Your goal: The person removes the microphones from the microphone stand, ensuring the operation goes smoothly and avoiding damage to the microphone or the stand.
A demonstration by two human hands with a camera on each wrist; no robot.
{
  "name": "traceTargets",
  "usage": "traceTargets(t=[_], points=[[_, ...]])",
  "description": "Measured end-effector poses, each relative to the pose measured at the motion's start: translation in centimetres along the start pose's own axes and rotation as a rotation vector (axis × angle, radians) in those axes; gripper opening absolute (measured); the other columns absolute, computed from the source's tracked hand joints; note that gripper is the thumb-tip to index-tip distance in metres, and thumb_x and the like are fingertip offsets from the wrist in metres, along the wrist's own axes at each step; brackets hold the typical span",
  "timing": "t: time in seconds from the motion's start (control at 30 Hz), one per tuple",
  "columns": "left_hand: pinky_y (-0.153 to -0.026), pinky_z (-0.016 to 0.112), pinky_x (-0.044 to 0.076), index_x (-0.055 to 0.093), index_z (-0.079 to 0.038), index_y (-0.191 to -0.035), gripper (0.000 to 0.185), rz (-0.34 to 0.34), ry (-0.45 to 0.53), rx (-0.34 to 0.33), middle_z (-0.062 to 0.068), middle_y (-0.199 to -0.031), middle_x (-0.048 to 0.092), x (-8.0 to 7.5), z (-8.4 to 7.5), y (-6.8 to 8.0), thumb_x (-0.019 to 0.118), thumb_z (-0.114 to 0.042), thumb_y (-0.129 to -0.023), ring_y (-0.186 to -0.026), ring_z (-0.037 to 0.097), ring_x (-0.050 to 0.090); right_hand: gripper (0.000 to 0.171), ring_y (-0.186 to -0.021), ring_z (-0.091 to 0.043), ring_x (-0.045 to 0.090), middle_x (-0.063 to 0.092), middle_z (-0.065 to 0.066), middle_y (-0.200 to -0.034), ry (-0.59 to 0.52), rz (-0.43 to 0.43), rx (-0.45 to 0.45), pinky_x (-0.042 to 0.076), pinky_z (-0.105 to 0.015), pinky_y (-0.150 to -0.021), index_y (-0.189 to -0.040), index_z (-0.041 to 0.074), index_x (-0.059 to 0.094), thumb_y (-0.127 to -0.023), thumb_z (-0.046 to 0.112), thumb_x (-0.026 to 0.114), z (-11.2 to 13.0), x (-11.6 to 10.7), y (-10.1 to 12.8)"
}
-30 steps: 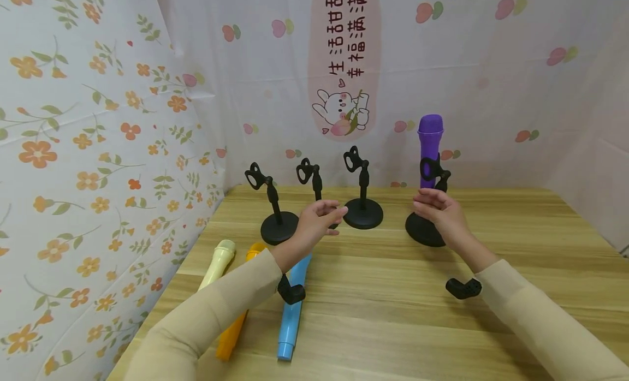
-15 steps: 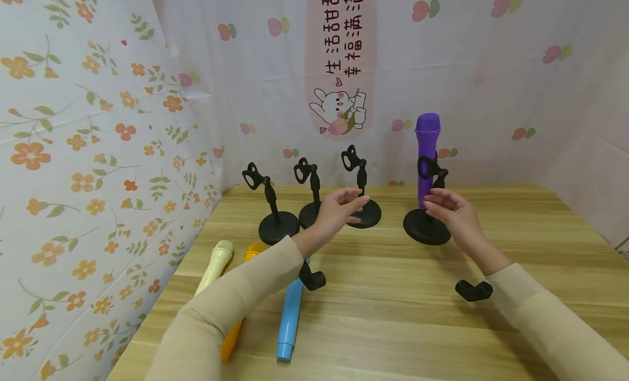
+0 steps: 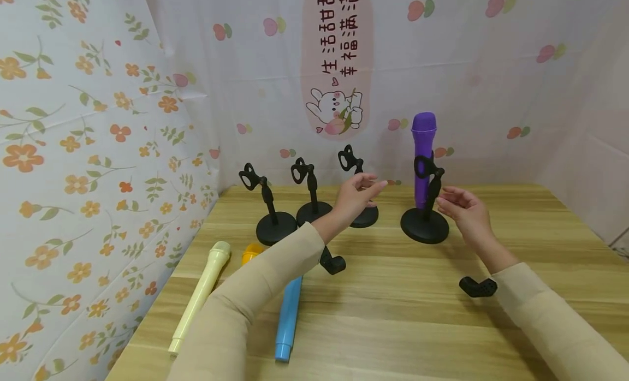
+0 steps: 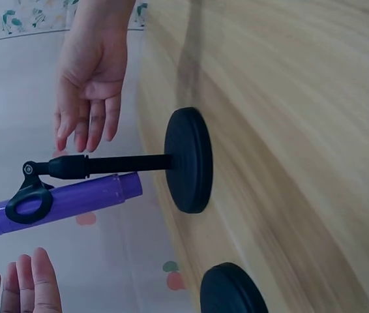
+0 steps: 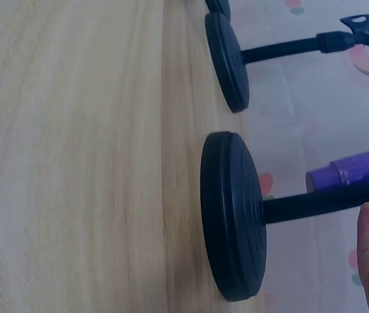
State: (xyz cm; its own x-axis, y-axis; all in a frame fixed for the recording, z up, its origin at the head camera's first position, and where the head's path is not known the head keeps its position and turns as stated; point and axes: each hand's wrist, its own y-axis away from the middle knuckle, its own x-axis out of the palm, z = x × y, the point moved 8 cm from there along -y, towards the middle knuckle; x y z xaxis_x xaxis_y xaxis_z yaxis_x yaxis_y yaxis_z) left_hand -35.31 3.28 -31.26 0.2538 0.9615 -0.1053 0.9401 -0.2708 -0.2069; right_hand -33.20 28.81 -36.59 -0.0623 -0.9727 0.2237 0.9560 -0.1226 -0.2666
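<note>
A purple microphone [image 3: 424, 162] stands nearly upright in the clip of a black stand [image 3: 425, 226] at the right. My right hand [image 3: 467, 213] is just to the right of that stand's stem, fingers loosely bent and holding nothing. In the left wrist view, a small gap shows between its fingertips and the stem. My left hand [image 3: 356, 198] hovers in front of another black stand [image 3: 365, 217], hiding part of its stem; its fingers are relaxed around nothing. In the left wrist view, fingers [image 4: 31, 283] of the left hand show near the purple microphone.
Two more black stands [image 3: 273, 227] with bare clips are at the back left. A pale yellow microphone [image 3: 201, 293], an orange microphone [image 3: 251, 252] and a blue microphone [image 3: 288, 318] lie on the wooden table [image 3: 393, 326], partly behind the left sleeve. A patterned cloth [image 3: 265, 97] hangs behind.
My left hand has moved right, from the second stand past the third one's stem. My right hand has drawn back rightward from the stand with the purple microphone, whose lower end now shows.
</note>
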Motion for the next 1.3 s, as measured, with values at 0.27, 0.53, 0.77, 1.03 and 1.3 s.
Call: traceTargets(t=[0.27, 0.53, 0.77, 1.03, 1.3], points=[[-0.074, 0.03, 0.057, 0.062, -0.011, -0.124, 0.044, -0.013, -0.006, 0.031, -0.005, -0.099, 0.067, 1.0, -0.5, -1.6, 0.072, -0.035, -0.089, -0.092, 0.008, 0.062, 0.025, -0.085, -0.008, 0.067, 0.065, 0.0, -0.096, 0.005, -0.047, -0.013, 0.054, -0.021, -0.076, -0.11, 0.011, 0.064, -0.088, 0.002, 0.07, -0.2, -0.8, -0.7], [-0.074, 0.024, 0.055, 0.06, -0.011, -0.126, 0.047, -0.048, 0.012, 0.017, -0.005, -0.101, 0.064, 2.0, -0.2, -3.3, 0.073, -0.035, -0.088, -0.084, 0.009, 0.066, 0.028, -0.084, -0.004, 0.064, 0.063, -0.001, -0.101, 0.07, -0.096, -0.011, 0.052, -0.017, -0.076, -0.111, 0.015, 0.064, -0.087, 0.003, 0.072, -0.6, -1.0, -1.0], [-0.072, 0.024, 0.055, 0.057, -0.012, -0.13, 0.052, -0.05, -0.007, 0.016, -0.004, -0.109, 0.062, 2.9, -0.8, -4.8, 0.073, -0.037, -0.088, -0.086, 0.01, 0.064, 0.041, -0.096, -0.003, 0.058, 0.06, 0.007, -0.105, 0.221, -0.112, 0.001, 0.046, -0.008, -0.078, -0.125, 0.013, 0.06, -0.087, 0.013, 0.075, -0.7, -0.9, -1.3], [-0.066, 0.028, 0.056, 0.057, -0.014, -0.132, 0.056, -0.094, -0.033, 0.039, -0.001, -0.119, 0.061, 4.1, -1.4, -6.7, 0.073, -0.042, -0.086, -0.099, 0.009, 0.059, 0.051, -0.101, -0.007, 0.054, 0.058, 0.007, -0.108, 0.264, -0.138, 0.001, 0.046, -0.008, -0.078, -0.132, 0.011, 0.055, -0.086, 0.016, 0.076, -0.8, -0.5, -1.8], [-0.089, 0.034, 0.052, 0.05, -0.018, -0.14, 0.063, -0.047, -0.072, 0.02, -0.001, -0.132, 0.056, 5.8, -1.4, -7.9, 0.07, -0.048, -0.087, -0.115, 0.015, 0.056, 0.055, -0.109, -0.015, 0.052, 0.055, 0.004, -0.116, 0.361, -0.176, 0.001, 0.046, -0.012, -0.082, -0.137, 0.013, 0.053, -0.087, 0.022, 0.075, -0.9, -0.2, -2.2]])
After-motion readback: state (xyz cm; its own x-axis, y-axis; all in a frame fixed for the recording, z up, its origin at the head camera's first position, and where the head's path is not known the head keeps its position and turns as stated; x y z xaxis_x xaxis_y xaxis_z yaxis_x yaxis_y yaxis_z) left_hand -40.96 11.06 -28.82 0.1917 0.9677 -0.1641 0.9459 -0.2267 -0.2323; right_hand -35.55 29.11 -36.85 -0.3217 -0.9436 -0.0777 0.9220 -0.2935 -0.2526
